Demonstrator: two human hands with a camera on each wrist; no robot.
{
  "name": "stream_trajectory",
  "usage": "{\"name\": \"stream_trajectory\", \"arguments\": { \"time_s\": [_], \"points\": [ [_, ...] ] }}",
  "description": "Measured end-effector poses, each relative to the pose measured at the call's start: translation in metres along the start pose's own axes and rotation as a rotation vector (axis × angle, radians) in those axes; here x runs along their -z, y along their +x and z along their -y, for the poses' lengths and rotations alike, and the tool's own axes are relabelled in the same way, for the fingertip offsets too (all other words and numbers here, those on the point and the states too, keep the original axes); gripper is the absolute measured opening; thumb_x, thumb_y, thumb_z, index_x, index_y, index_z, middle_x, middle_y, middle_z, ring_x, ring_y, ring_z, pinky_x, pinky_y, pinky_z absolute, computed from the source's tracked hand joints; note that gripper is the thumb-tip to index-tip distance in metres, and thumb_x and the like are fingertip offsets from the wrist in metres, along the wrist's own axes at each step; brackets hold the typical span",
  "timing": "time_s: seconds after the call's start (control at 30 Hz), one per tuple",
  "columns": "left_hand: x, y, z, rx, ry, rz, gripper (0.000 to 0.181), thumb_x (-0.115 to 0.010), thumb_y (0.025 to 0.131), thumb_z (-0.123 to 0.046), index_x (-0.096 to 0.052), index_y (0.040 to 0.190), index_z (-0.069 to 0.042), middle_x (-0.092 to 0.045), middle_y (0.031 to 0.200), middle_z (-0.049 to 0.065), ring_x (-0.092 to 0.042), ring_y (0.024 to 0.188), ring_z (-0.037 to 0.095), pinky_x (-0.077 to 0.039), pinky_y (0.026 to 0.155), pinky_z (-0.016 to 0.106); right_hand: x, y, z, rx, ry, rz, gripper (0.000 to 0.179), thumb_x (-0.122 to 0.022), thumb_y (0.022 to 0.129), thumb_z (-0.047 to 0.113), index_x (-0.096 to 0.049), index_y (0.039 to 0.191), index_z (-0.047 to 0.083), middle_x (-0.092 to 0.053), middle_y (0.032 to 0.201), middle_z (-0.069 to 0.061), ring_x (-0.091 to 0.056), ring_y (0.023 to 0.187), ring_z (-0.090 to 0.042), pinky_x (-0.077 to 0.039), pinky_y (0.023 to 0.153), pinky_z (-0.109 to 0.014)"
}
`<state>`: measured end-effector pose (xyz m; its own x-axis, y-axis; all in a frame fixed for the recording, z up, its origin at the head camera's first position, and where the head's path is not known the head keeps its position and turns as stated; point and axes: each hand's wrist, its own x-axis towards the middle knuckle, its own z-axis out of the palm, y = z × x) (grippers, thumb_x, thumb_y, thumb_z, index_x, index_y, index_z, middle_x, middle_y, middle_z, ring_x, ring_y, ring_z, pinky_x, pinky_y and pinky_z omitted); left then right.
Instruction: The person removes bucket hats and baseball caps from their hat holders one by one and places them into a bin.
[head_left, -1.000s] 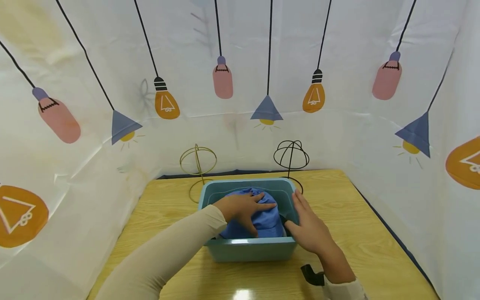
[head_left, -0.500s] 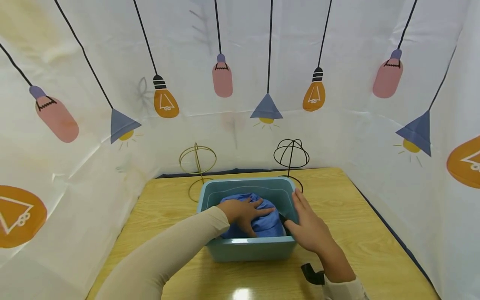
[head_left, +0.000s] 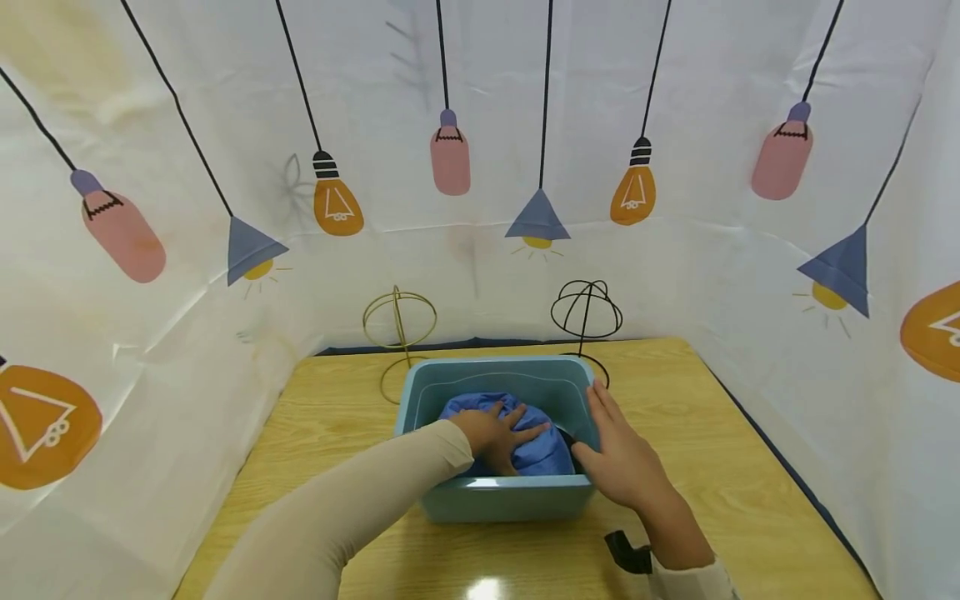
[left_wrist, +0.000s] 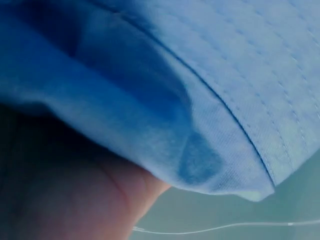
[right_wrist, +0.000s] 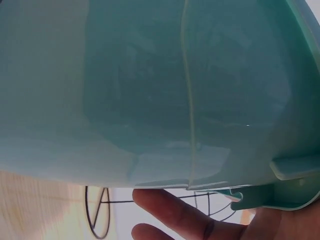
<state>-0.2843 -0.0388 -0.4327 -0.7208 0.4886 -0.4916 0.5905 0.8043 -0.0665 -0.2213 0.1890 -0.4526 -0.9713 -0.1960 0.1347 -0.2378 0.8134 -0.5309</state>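
Observation:
Inside the light teal plastic bin (head_left: pixel 510 500) lies a crumpled blue hat (head_left: pixel 543 454) with stitched rows showing on its brim (left_wrist: pixel 240 95) in the left wrist view. My left hand (head_left: pixel 491 437) rests on the hat with its fingers spread, pressing it into the bin. Part of that hand shows beside the hat's edge in the left wrist view. My right hand (head_left: pixel 618 458) holds the bin's right rim, thumb over the inner side and fingers (right_wrist: pixel 172 210) along the outside. A dark item (head_left: pixel 570 440) is partly hidden beside the hat.
The bin stands on a wooden table (head_left: pixel 675 417). Behind it are a gold wire stand (head_left: pixel 397 321) at left and a black wire stand (head_left: pixel 587 308) at right. A white sheet with printed lamps (head_left: pixel 495 275) hangs around the table.
My left hand has moved slightly right and down with the hat beneath it, and the hat sits lower in the bin. The right hand stays at the rim.

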Motion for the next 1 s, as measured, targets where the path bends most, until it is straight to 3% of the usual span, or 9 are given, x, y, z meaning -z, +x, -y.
{"name": "stream_trajectory", "arguments": {
  "time_s": [0.2, 0.33, 0.47, 0.63, 0.77, 0.87, 1.0],
  "points": [
    [-0.002, 0.003, -0.005, 0.053, -0.028, 0.024, 0.095, -0.052, 0.086, -0.086, 0.001, 0.160, -0.061, -0.003, 0.176, -0.008, -0.008, 0.162, 0.034, -0.027, 0.111, 0.081, 0.001, 0.000, 0.000, 0.000, -0.020, 0.002, 0.084, -0.056, 0.101, 0.035, -0.011, 0.168, 0.012, -0.002, 0.176, -0.005, -0.036, 0.151, -0.043, -0.055, 0.081, -0.054],
    [-0.004, 0.002, -0.006, 0.053, -0.047, 0.014, 0.090, -0.046, 0.087, -0.088, 0.001, 0.159, -0.061, 0.000, 0.176, -0.009, -0.007, 0.162, 0.035, -0.025, 0.110, 0.083, 0.003, -0.001, 0.002, -0.011, -0.016, 0.013, 0.084, -0.056, 0.101, 0.036, -0.011, 0.168, 0.012, -0.001, 0.176, -0.004, -0.038, 0.150, -0.043, -0.055, 0.075, -0.046],
    [0.000, -0.005, -0.003, 0.023, -0.065, -0.035, 0.087, -0.039, 0.086, -0.091, -0.002, 0.159, -0.061, 0.003, 0.176, -0.008, -0.009, 0.161, 0.037, -0.028, 0.108, 0.083, 0.004, -0.003, 0.002, -0.014, -0.012, 0.019, 0.084, -0.056, 0.102, 0.036, -0.010, 0.168, 0.013, 0.002, 0.176, -0.001, -0.039, 0.149, -0.043, -0.055, 0.072, -0.043],
    [0.021, -0.022, 0.006, -0.021, -0.080, -0.109, 0.092, -0.030, 0.082, -0.098, 0.001, 0.159, -0.059, 0.012, 0.175, -0.006, -0.006, 0.160, 0.043, -0.024, 0.108, 0.084, 0.002, -0.004, 0.001, -0.005, -0.026, 0.014, 0.085, -0.056, 0.102, 0.038, -0.010, 0.168, 0.012, 0.002, 0.176, -0.003, -0.038, 0.149, -0.043, -0.057, 0.078, -0.049],
    [0.037, -0.031, 0.015, -0.030, -0.056, -0.169, 0.092, -0.030, 0.083, -0.096, -0.001, 0.161, -0.056, 0.015, 0.174, -0.004, -0.005, 0.159, 0.045, -0.022, 0.108, 0.086, 0.001, -0.005, -0.001, -0.011, -0.035, 0.011, 0.086, -0.057, 0.102, 0.039, -0.009, 0.168, 0.012, 0.003, 0.176, -0.002, -0.038, 0.149, -0.044, -0.058, 0.080, -0.052],
    [0.038, -0.033, 0.022, -0.041, -0.002, -0.171, 0.087, -0.031, 0.087, -0.092, -0.005, 0.162, -0.055, 0.011, 0.175, -0.004, -0.007, 0.160, 0.042, -0.023, 0.111, 0.083, 0.001, -0.004, -0.001, -0.014, -0.031, 0.011, 0.086, -0.057, 0.102, 0.039, -0.010, 0.168, 0.012, 0.001, 0.176, -0.003, -0.039, 0.149, -0.045, -0.058, 0.078, -0.051],
    [0.029, -0.031, 0.027, -0.099, 0.061, -0.132, 0.076, -0.036, 0.096, -0.081, -0.010, 0.163, -0.054, 0.001, 0.176, -0.002, -0.015, 0.159, 0.040, -0.028, 0.118, 0.071, -0.001, -0.002, 0.000, -0.009, -0.026, 0.007, 0.085, -0.057, 0.101, 0.038, -0.012, 0.168, 0.012, -0.001, 0.176, -0.004, -0.038, 0.149, -0.044, -0.057, 0.077, -0.049]
  ]
}}
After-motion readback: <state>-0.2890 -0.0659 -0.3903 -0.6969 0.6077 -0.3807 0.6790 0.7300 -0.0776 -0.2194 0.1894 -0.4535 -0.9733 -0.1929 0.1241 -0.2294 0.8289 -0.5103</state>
